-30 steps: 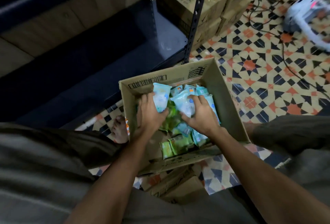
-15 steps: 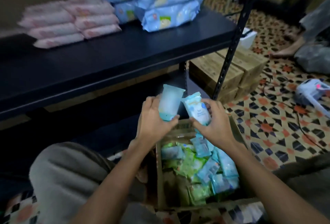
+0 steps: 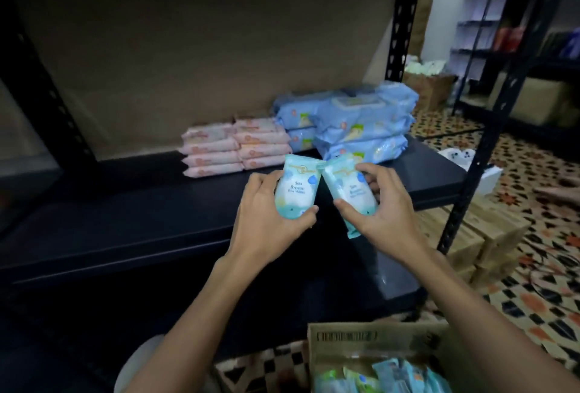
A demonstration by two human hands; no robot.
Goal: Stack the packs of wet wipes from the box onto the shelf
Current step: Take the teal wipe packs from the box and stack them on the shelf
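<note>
My left hand grips a small light-blue pack of wet wipes, held upright over the front of the dark shelf. Beside it my right hand grips a second light-blue pack, tilted so the two packs' top corners touch. Pink packs lie in two low stacks at the back of the shelf, with larger blue packs piled to their right. At the bottom edge the open cardboard box shows several blue and green packs inside.
Black perforated shelf posts stand at the right front and back corners. Closed cardboard cartons are stacked on the patterned tile floor right of the shelf. More shelving and boxes stand at the far right. A lower shelf board lies under the dark shelf.
Both hands lifted a pack each out of the box and rose up to the level of the shelf. My view swung up from the box to the shelf.
</note>
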